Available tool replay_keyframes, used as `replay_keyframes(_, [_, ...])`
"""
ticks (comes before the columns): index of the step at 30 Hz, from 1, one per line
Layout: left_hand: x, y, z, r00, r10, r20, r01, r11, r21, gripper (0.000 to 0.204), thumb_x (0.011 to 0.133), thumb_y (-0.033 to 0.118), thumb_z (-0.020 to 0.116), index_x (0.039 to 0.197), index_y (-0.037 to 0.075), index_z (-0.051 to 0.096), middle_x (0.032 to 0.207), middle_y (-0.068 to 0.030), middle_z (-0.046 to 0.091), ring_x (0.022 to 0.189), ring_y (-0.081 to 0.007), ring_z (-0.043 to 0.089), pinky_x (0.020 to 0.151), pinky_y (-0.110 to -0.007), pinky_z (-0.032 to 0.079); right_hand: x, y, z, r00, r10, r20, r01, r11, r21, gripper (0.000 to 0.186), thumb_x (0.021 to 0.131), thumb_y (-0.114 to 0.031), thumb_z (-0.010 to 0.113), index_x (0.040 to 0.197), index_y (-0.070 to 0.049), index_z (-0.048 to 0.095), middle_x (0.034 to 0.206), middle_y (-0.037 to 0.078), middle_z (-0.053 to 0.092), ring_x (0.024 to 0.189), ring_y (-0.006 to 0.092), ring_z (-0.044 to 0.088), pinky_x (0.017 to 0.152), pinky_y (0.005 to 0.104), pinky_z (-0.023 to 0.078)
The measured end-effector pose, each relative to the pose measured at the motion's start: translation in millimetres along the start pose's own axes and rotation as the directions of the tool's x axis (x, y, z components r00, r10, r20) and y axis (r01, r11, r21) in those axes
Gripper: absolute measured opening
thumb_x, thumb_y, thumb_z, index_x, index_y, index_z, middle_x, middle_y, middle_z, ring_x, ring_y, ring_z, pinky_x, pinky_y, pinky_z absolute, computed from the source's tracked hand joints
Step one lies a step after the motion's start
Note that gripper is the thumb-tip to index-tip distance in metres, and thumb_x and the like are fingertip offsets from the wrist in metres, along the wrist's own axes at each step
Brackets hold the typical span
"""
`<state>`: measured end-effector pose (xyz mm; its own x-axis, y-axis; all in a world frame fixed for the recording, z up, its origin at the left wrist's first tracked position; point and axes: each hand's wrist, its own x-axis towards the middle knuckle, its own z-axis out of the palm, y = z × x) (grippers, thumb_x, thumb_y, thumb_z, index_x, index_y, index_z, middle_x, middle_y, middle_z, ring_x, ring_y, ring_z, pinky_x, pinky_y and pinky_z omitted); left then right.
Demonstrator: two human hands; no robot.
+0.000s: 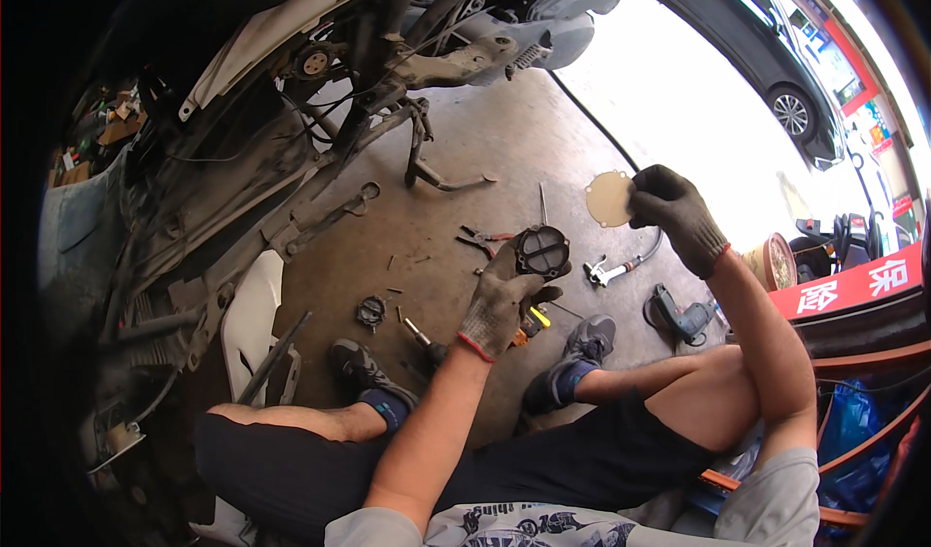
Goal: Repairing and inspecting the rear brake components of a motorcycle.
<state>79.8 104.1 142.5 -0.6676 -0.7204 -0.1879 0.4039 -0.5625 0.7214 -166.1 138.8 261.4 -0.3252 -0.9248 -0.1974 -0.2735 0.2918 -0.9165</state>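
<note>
My left hand (497, 306), in a dark grey knit glove, holds a round black cover (541, 253) with its ribbed face showing. Higher up to the right, my gloved right hand (679, 219) pinches a thin tan gasket (606, 196) with small tabs round its edge. On the floor around them lie red-handled pliers (477, 240), a thin rod-like tool (543, 203), a silver air tool on a hose (606, 272), a smaller round part (370, 310) and a yellow-black tool (535, 326), partly hidden by my left hand.
A partly stripped scooter (407, 67) with its stand fills the upper left, a white panel (250, 314) below. A grey power tool (679, 319) lies at right, beside a red sign board (853, 277) and a round tub (776, 261). A dark car (737, 52) stands outside.
</note>
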Motion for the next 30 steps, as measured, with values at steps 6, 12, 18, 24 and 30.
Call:
replay_keyframes(6, [-0.5, 2.1, -6.4, 0.997, -0.026, 0.077, 0.031, 0.997, -0.071, 0.058, 0.084, -0.006, 0.044, 0.141, 0.000, 0.051, 0.129, -0.0129, 0.064, 0.114, -0.0205, 0.066, 0.089, -0.034, 0.061, -3.1, -0.1, -10.8, 0.999, -0.036, -0.020, 0.035, 0.998, -0.056, 0.028, 0.090, -0.012, 0.068, 0.114, 0.004, 0.065, 0.100, 0.010, 0.069, 0.087, 0.0156, 0.065, 0.079, 0.0303, 0.056])
replay_keyframes(12, [1.8, -7.1, -16.3, 0.993, -0.013, 0.120, 0.029, 0.991, -0.130, 0.051, 0.087, -0.008, 0.044, 0.137, -0.011, 0.049, 0.130, -0.0187, 0.063, 0.113, -0.0233, 0.067, 0.093, -0.038, 0.062, -5.1, -2.8, -7.5, 0.999, -0.048, 0.019, 0.050, 0.990, -0.131, 0.028, 0.090, -0.011, 0.066, 0.114, 0.004, 0.066, 0.102, 0.010, 0.070, 0.088, 0.0159, 0.063, 0.080, 0.0319, 0.054])
replay_keyframes(18, [0.6, -7.6, -15.4, 0.988, -0.010, 0.157, 0.045, 0.975, -0.218, 0.049, 0.089, -0.009, 0.044, 0.137, -0.014, 0.047, 0.132, -0.0214, 0.061, 0.115, -0.0259, 0.067, 0.095, -0.039, 0.061, -5.0, -0.8, -2.9, 0.997, -0.038, 0.066, 0.049, 0.984, -0.169, 0.026, 0.091, -0.012, 0.064, 0.112, 0.003, 0.068, 0.098, 0.010, 0.070, 0.085, 0.0151, 0.063, 0.078, 0.0314, 0.054])
replay_keyframes(24, [0.2, -6.3, -10.4, 0.974, 0.093, 0.205, -0.109, 0.992, 0.070, 0.057, 0.087, -0.006, 0.043, 0.144, -0.007, 0.045, 0.136, -0.0188, 0.060, 0.120, -0.0267, 0.065, 0.096, -0.038, 0.060, -5.4, -4.6, 9.4, 0.993, -0.004, 0.120, 0.032, 0.971, -0.238, 0.026, 0.091, -0.012, 0.063, 0.112, 0.002, 0.068, 0.095, 0.009, 0.070, 0.081, 0.0142, 0.064, 0.076, 0.0307, 0.055])
replay_keyframes(30, [-5.1, 7.4, 0.6, 0.976, -0.050, 0.211, 0.082, 0.986, -0.147, 0.064, 0.083, -0.001, 0.044, 0.148, -0.002, 0.043, 0.137, -0.0160, 0.060, 0.125, -0.0244, 0.062, 0.094, -0.037, 0.059, -3.9, -1.7, 19.8, 0.982, -0.001, 0.189, 0.054, 0.960, -0.276, 0.026, 0.088, -0.013, 0.065, 0.110, 0.001, 0.070, 0.095, 0.009, 0.071, 0.081, 0.0136, 0.064, 0.077, 0.0303, 0.055])
